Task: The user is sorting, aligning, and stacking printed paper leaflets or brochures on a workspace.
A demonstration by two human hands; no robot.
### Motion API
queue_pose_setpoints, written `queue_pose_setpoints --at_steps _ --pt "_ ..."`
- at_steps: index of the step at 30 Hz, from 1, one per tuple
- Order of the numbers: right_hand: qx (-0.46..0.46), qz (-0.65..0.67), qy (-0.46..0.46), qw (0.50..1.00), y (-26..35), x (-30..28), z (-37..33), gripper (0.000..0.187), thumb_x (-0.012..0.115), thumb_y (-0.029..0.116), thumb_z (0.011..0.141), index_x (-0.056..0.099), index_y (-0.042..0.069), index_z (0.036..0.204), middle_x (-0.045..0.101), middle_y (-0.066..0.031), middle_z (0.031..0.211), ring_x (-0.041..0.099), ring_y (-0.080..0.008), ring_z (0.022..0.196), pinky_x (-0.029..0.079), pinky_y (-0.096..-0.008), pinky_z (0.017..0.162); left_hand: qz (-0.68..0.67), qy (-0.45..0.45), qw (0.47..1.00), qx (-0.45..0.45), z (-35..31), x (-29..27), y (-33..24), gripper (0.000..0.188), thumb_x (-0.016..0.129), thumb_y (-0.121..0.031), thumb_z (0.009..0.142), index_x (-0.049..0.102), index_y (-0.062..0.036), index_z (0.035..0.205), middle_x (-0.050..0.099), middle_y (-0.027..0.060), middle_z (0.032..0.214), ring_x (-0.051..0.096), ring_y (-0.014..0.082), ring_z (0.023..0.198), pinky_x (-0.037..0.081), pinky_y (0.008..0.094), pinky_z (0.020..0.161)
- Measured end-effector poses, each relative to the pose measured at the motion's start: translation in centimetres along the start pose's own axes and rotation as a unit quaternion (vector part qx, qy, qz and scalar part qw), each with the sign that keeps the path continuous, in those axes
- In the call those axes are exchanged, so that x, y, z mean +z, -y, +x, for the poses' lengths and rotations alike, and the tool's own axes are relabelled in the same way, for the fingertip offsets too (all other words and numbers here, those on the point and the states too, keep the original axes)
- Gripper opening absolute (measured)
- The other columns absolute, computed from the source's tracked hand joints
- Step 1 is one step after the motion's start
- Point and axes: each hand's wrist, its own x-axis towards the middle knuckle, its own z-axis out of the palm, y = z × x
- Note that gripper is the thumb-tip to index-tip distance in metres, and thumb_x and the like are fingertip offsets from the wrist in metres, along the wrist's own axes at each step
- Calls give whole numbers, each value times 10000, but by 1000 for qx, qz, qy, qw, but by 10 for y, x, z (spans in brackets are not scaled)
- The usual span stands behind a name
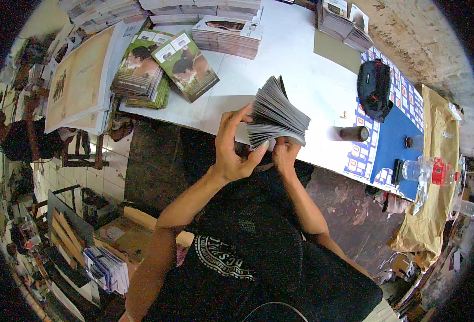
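Observation:
A thick stack of printed sheets (277, 115) is held up over the table's near edge, its edges fanned apart. My left hand (231, 147) grips it from the left side, thumb at the lower edge and fingers behind. At its lower right, my right hand (285, 154) holds the bottom, with part of its fingers hidden by the sheets. Beyond my left hand lies a green-and-brown leaflet (186, 67), next to a pile of similar leaflets (137, 70).
The white table (221, 96) bears bundled booklets (226, 37) at the back and large cream sheets (81, 80) at left. To the right are a dark cylinder (354, 133), a black pouch (374, 88), a plastic bottle (430, 170) and brown wrapping paper (427, 214).

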Motion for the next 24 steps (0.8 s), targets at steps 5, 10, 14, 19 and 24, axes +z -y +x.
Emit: queue_pose_setpoints --at_steps 5,10,14,19,24 --pt "-9 -24 -4 1000 4 1 2 394 609 177 920 502 -38 1232 525 -118 1179 530 -223 1100 426 -340 949 -39 -26 999 2 -3 4 4 718 709 -166 746 396 59 1351 465 140 1112 488 232 1036 394 356 956" --pt "-2 -16 -8 1000 8 2 3 372 608 149 912 514 -39 1218 530 -115 1165 537 -226 1093 431 -338 943 -44 -45 998 -5 -5 6 5 624 726 -156 733 434 30 1252 450 142 1132 475 241 1060 381 358 975" --pt "13 0 -3 1000 3 0 1 447 635 276 923 518 -41 1215 524 -116 1170 539 -230 1092 435 -343 937 39 -44 998 31 -4 2 7 558 729 -164 745 431 4 1186 440 156 1157 460 254 1087 360 371 1000" --pt "19 -4 2 1000 -6 -1 0 560 636 416 918 520 -45 1213 522 -121 1169 539 -228 1095 439 -345 931 -71 -30 997 2 -4 8 9 610 730 -169 753 395 9 1230 436 157 1166 459 248 1091 354 376 1007" --pt "15 21 2 1000 4 2 1 592 640 415 915 474 -38 1258 522 -117 1178 540 -213 1093 447 -341 921 -103 -46 993 -38 -6 9 7 709 720 -164 760 355 44 1331 442 148 1163 463 239 1091 362 371 1001"
